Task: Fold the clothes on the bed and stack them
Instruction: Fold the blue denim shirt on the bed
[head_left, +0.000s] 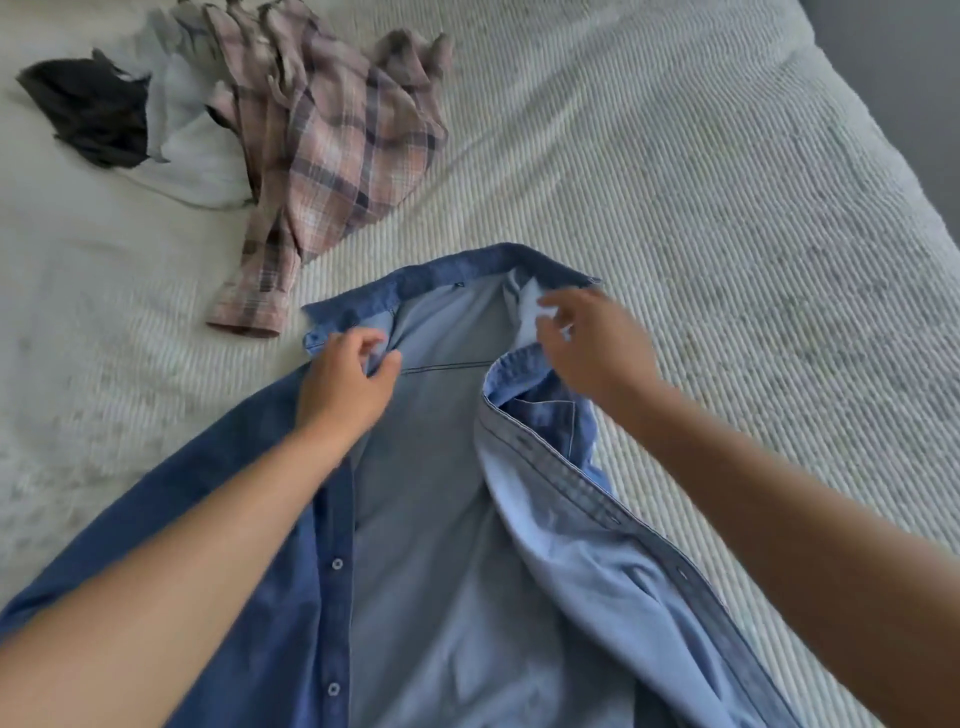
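Both hands (467, 358) at open denim shirt (431, 519) collar, pinching.

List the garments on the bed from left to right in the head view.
Black garment → white garment → plaid shirt → blue denim shirt, lying open nearest the camera with both hands at its collar.

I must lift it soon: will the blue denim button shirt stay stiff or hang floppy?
The blue denim button shirt probably hangs floppy: its right front panel already lies in soft folds. The collar band looks thicker, likely a little stiffer. It seems unlikely to slide on the ribbed white bedspread.
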